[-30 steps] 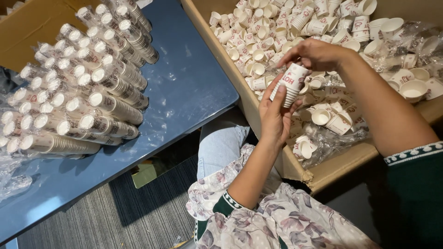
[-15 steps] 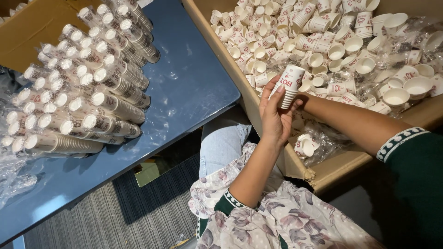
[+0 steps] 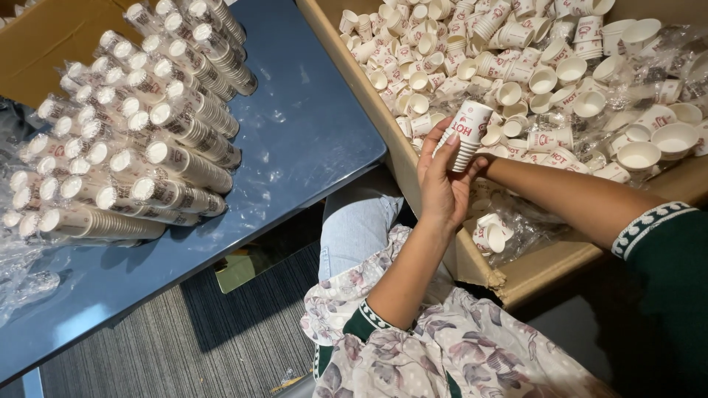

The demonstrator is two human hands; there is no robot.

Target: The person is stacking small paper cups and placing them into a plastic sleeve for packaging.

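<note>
My left hand [image 3: 441,183] grips a short stack of white paper cups with red print [image 3: 467,131], held tilted over the near edge of a big cardboard box [image 3: 542,269]. My right hand [image 3: 479,166] sits mostly hidden behind the left hand, its fingers at the stack's lower end. Whether it grips the stack I cannot tell. The box is filled with many loose white paper cups [image 3: 516,81] and crumpled clear plastic.
A blue table [image 3: 310,140] on the left carries a pile of plastic-wrapped cup sleeves [image 3: 140,140]. Clear plastic wrap [image 3: 26,287] lies at its left edge. A brown cardboard box [image 3: 44,44] stands behind. Striped grey carpet [image 3: 184,332] lies below.
My right hand has drawn back from among the loose cups in the box to the stack in my left hand. The stack has stayed in about the same place.
</note>
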